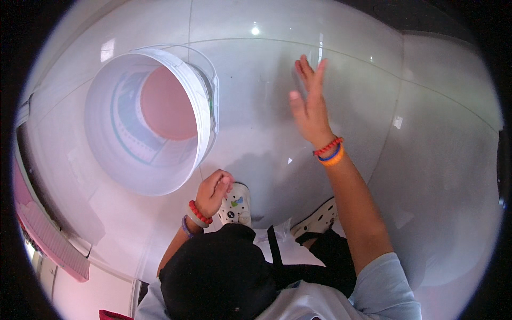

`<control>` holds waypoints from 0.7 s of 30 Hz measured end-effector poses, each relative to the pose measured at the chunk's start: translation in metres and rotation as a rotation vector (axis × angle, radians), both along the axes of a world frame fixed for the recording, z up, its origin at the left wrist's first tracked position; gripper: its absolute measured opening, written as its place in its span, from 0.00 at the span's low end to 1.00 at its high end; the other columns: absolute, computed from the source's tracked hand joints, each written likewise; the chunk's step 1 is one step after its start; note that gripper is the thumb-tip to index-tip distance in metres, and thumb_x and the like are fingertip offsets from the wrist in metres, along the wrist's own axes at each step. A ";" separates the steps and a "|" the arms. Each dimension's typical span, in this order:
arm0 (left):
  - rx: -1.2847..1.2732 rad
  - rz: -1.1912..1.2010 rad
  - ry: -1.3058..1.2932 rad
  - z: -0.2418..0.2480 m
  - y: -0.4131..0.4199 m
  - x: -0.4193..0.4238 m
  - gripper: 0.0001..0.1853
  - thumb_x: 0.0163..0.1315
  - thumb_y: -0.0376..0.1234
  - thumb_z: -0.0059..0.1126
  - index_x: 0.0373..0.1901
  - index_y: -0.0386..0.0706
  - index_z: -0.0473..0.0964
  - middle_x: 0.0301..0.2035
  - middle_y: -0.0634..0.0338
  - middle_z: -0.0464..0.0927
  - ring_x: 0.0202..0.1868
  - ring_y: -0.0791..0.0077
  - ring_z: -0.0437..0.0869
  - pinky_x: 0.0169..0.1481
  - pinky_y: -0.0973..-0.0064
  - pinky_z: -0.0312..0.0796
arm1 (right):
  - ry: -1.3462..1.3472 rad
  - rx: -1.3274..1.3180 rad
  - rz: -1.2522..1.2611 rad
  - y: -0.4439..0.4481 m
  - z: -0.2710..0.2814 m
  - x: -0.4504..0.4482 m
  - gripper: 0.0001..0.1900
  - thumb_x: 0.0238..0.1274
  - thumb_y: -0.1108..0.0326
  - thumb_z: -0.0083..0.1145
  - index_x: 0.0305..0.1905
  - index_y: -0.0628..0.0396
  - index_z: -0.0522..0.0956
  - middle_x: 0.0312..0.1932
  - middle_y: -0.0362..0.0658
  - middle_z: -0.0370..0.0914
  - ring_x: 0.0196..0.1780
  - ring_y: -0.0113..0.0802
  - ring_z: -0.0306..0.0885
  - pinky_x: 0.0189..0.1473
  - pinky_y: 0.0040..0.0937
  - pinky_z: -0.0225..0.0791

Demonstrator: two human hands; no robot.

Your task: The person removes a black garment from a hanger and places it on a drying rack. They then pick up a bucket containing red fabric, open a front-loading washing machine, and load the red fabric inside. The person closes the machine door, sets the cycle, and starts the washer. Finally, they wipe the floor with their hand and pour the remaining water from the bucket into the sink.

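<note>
My right hand point(314, 106) is over the tiled floor to the right of a white plastic bucket point(188, 88). Its fingers are spread and hold nothing. Near the bucket's lower right rim is my left hand point(214, 193), loosely curled above a cream clog point(235, 206), with nothing visible in it. The bucket's mouth faces me, and its handle point(216, 104) hangs along the right side. Inside, the lower end looks pinkish; I cannot tell whether that is liquid or the bottom itself. Bracelets circle both wrists.
Glossy pale tiles point(256, 132) with thin joints cover the floor and reflect lights. A second cream clog point(316, 220) is on my other foot. Black cloth point(220, 276) fills the lower middle. A pink ribbed object point(56, 240) stands at the left edge. A dark surface point(436, 24) borders the upper right.
</note>
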State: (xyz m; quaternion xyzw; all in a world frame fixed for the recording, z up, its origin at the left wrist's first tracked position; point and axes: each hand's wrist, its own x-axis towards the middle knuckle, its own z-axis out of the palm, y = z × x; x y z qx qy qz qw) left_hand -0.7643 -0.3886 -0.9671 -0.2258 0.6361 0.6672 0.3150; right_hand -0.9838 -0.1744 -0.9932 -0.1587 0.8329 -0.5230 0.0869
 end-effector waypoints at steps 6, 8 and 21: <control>0.003 0.025 -0.008 -0.001 -0.003 0.004 0.20 0.71 0.45 0.40 0.36 0.36 0.71 0.25 0.61 0.73 0.28 0.79 0.74 0.32 0.81 0.69 | 0.195 0.287 0.132 -0.021 -0.032 0.007 0.52 0.57 0.62 0.60 0.70 0.71 0.31 0.72 0.63 0.44 0.73 0.55 0.49 0.73 0.39 0.44; -0.002 0.028 -0.012 -0.001 -0.005 0.003 0.20 0.71 0.45 0.40 0.36 0.36 0.72 0.25 0.61 0.73 0.28 0.79 0.74 0.32 0.81 0.69 | 0.210 0.304 0.187 -0.023 -0.031 0.016 0.51 0.58 0.61 0.58 0.70 0.69 0.30 0.73 0.61 0.44 0.73 0.55 0.50 0.72 0.39 0.46; 0.034 0.011 -0.043 -0.006 0.002 -0.010 0.20 0.71 0.46 0.42 0.36 0.37 0.72 0.25 0.61 0.73 0.27 0.79 0.75 0.32 0.81 0.70 | 0.263 0.302 0.319 -0.018 -0.029 0.025 0.48 0.56 0.58 0.60 0.71 0.66 0.40 0.70 0.55 0.54 0.69 0.49 0.59 0.71 0.44 0.49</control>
